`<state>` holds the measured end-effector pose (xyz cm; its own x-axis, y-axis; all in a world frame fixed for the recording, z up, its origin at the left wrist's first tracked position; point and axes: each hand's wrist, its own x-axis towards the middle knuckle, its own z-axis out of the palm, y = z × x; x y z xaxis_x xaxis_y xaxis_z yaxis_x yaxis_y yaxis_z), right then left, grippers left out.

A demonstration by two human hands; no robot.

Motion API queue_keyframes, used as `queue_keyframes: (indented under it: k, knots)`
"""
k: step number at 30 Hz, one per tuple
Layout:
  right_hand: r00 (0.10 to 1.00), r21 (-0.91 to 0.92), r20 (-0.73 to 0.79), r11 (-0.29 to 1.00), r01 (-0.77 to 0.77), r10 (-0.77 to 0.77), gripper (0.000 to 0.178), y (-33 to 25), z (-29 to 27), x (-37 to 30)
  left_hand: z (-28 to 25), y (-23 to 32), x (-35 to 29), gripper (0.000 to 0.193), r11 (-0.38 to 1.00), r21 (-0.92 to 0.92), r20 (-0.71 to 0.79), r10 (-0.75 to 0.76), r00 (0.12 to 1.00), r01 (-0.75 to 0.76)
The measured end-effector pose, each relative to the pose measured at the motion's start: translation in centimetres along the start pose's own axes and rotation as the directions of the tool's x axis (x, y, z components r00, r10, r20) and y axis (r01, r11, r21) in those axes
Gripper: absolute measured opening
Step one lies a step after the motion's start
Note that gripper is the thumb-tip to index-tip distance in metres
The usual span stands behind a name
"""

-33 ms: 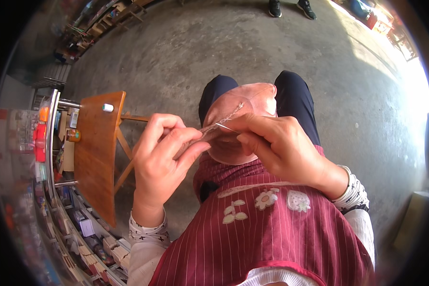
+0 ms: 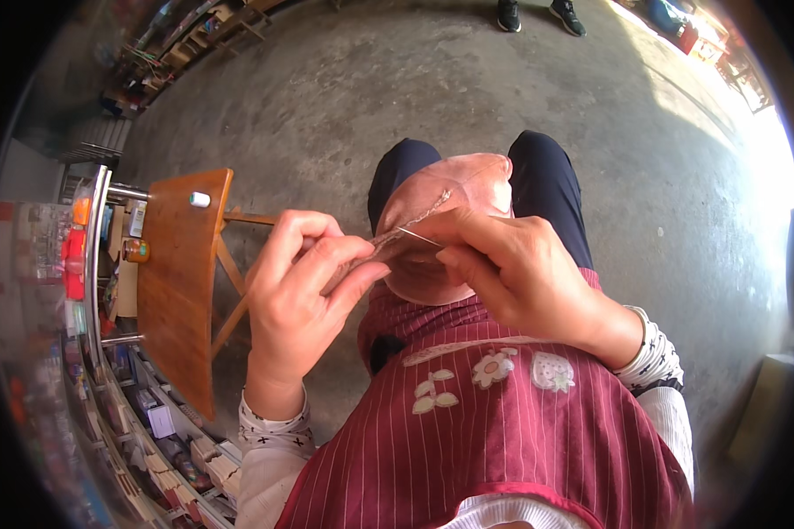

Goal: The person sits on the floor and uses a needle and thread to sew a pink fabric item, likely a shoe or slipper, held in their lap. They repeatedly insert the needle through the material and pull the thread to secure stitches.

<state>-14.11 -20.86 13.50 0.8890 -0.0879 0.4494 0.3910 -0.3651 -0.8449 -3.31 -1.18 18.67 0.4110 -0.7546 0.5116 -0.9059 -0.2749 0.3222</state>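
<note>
A soft pink cloth piece (image 2: 481, 181) with a rounded outline lies across my lap, over the dark trousers and maroon striped apron. My left hand (image 2: 300, 295) is closed in a pinch on its gathered, lace-like edge (image 2: 432, 208). Between the thumb and forefinger of my right hand (image 2: 534, 269) is a thin, shiny sewing needle (image 2: 421, 236). Its far end points left, against the gathered edge close to my left fingertips. Whether the tip has gone into the cloth I cannot tell. Any thread on the needle is too fine to make out.
At my left stands a wooden folding table (image 2: 176, 309), with a white thread spool (image 2: 200, 200) near its edge and a small jar (image 2: 136, 250) farther left. Shelves of goods (image 2: 163, 441) line the left side. A person's dark shoes (image 2: 538, 16) are on the concrete floor ahead.
</note>
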Motion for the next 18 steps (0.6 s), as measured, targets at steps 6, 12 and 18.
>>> queue_keyframes:
  k: [6,12,18]
  knots:
    - [0.996,-0.055,0.014,0.994,0.089,-0.088,0.011,-0.4,0.5,0.7,-0.2,0.0,-0.3,0.037,0.994,-0.085,-0.027,-0.07,0.997,0.067]
    - [0.992,-0.087,-0.01,0.989,0.121,-0.122,0.012,-0.1,0.9,0.8,-0.6,0.0,-0.8,0.033,0.989,-0.125,-0.003,-0.078,0.997,0.077]
    - [0.993,-0.197,-0.012,0.974,0.115,-0.119,0.015,-0.3,1.3,0.8,-0.7,-0.2,-0.3,0.024,0.998,-0.056,-0.032,0.008,0.999,-0.01]
